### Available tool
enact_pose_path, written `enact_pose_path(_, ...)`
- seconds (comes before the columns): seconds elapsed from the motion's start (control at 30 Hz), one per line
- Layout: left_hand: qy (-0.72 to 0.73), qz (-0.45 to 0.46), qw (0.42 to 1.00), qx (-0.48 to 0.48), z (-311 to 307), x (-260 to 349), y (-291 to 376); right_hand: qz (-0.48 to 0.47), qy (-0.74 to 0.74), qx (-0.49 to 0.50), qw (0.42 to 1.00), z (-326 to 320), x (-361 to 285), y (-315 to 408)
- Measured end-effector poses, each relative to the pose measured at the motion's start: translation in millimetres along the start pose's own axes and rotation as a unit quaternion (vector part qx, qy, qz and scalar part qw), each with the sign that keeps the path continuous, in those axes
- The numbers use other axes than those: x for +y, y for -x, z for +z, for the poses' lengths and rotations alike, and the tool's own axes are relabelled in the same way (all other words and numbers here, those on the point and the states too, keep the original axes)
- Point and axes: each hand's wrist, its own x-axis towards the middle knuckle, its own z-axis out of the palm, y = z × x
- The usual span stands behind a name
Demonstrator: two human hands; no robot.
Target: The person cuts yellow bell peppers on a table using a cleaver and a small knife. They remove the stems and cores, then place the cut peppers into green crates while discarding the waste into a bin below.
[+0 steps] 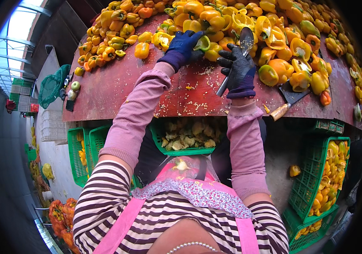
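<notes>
My left hand (182, 47), in a blue work glove, is at the near edge of the pepper heap. Its fingers and thumb lie around a cut pepper (203, 43) with a green rim; part of that pepper is hidden. My right hand (238, 71), in a dark glove, holds a metal spoon (246, 39) across the palm, several fingers loosely spread. Seeds cling to the spoon's bowl, which points towards the heap. Beyond both hands are whole yellow peppers (194, 8) and cut pepper halves (263, 27). Loose seeds dot the red tabletop (181, 89) between my arms.
A wide blade with a wooden handle (281, 111) lies at the table's front right. Below the edge, a green crate (187, 152) of pepper cores sits between my legs. Stacked green crates (307, 177) of cut peppers stand right. A phone (69, 105) and green netting (53, 85) are left.
</notes>
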Motion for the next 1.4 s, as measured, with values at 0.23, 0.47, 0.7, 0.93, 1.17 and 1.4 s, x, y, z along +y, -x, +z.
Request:
enact_pose_path(0.23,0.383,0.019,0.918,-0.096,-45,11,77,-0.054,0.240,-0.077,0.966,9,25,0)
enact_pose_path(0.47,0.493,0.022,0.858,0.142,-72,13,74,0.053,0.094,-0.267,0.958,30,67,5)
enact_pose_path(0.7,0.534,-0.278,0.724,0.337,-14,79,123,0.033,0.032,-0.195,0.980,49,117,41)
enact_pose_path(0.93,0.751,-0.175,0.567,0.289,-37,32,147,-0.001,0.206,-0.255,0.945,50,96,40)
enact_pose_path(1.17,0.686,-0.199,0.683,0.149,-49,12,148,-0.146,0.550,-0.240,0.786,37,91,27)
enact_pose_path(1.4,0.612,-0.157,0.749,0.197,-61,20,139,0.173,0.332,-0.298,0.878,49,82,41)
